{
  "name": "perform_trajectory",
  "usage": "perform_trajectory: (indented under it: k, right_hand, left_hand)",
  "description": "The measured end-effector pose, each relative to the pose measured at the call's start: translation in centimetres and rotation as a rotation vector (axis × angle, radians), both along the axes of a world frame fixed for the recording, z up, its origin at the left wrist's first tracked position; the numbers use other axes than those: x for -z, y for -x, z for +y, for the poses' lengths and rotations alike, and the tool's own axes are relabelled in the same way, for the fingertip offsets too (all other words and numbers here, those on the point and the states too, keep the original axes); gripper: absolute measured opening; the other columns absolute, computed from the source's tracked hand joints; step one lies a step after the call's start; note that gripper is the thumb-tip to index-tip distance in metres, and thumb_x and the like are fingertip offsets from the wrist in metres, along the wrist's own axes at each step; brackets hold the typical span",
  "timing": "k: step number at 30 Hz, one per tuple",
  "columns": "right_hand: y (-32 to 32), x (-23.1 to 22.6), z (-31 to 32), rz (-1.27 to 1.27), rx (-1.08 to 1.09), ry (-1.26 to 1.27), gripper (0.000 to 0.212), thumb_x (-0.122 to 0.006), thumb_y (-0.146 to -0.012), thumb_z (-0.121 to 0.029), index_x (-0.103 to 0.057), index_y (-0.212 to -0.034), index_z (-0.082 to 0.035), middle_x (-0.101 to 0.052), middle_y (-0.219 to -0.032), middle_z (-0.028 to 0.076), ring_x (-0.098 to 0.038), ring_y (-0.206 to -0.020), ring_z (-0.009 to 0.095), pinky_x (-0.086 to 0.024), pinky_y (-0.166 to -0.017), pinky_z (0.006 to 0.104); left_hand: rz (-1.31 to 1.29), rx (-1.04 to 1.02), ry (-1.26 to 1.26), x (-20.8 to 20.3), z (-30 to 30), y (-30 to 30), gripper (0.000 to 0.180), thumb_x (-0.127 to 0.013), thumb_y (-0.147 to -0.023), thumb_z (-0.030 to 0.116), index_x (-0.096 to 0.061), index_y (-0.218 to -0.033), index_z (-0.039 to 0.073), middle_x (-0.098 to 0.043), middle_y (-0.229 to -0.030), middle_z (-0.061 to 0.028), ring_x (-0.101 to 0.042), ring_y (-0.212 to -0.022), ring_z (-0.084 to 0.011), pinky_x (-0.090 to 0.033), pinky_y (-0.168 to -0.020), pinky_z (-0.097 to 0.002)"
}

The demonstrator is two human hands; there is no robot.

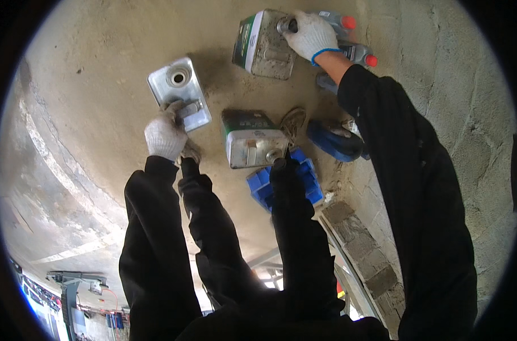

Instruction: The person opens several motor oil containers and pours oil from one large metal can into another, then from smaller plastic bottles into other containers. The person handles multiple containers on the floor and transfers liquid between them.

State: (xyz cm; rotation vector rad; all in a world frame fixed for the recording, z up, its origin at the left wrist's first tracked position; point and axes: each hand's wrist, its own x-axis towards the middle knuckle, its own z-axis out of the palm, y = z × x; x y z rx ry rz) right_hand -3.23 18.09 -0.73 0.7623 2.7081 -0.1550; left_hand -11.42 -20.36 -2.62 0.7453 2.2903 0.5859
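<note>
My left hand (165, 135), in a white knit glove, has its fingers wrapped round the top handle of a silver rectangular metal can (191, 86). This can's round mouth is uncovered. At the upper middle, my right hand (312, 35), in a white glove with a blue cuff, closes on the cap (288, 25) at the mouth of a soiled green-and-white metal can (270, 54). Whether that cap is loose or seated is hidden by the fingers. A third metal can (253, 142), dirty-topped with a green side, stands between my arms near my feet.
Clear plastic bottles with red caps (361, 55) stand by the wall beyond my right wrist. A blue-and-black shoe-like item (335, 139) lies near the wall. Blue plastic bins (262, 186) sit behind the third can. A rough concrete wall (440, 74) runs along the right.
</note>
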Motion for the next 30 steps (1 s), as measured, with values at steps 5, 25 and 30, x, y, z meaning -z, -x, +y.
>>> perform_trajectory:
  k: [5, 25, 30]
  right_hand:
    - [-1.6, -2.2, 1.0, -0.011, -0.566, -0.12, 0.041, -0.066, -0.081, -0.005, -0.068, -0.12, -0.019, -0.057, -0.122, 0.015, -0.059, -0.114, 0.038, -0.055, -0.091, 0.0495]
    - [-9.4, -12.6, -20.9, 0.124, 0.061, 0.918, 0.069, -0.084, -0.075, -0.033, -0.06, -0.137, -0.013, -0.065, -0.126, 0.011, -0.058, -0.122, 0.034, -0.046, -0.104, 0.0486]
    - [-11.8, -12.7, -19.4, 0.194, 0.355, 0.896, 0.06, -0.084, -0.081, -0.028, -0.061, -0.132, -0.008, -0.069, -0.119, 0.013, -0.065, -0.115, 0.029, -0.053, -0.097, 0.0395]
  left_hand:
    - [0.021, -0.154, 0.025, -1.7, -0.3, -1.2, 0.04, -0.064, -0.085, 0.004, -0.07, -0.124, 0.012, -0.067, -0.128, -0.0133, -0.068, -0.108, -0.0373, -0.057, -0.09, -0.0426]
    - [-1.319, -0.782, -0.446, -11.0, -0.1, -11.9, 0.048, -0.062, -0.097, 0.031, -0.061, -0.127, -0.006, -0.069, -0.1, -0.0072, -0.063, -0.078, -0.0122, -0.05, -0.068, -0.0236]
    - [-1.263, -0.716, -0.45, -9.4, 0.6, -9.0, 0.032, -0.065, -0.083, 0.008, -0.063, -0.113, -0.005, -0.071, -0.092, -0.011, -0.064, -0.07, -0.0148, -0.051, -0.064, -0.0268]
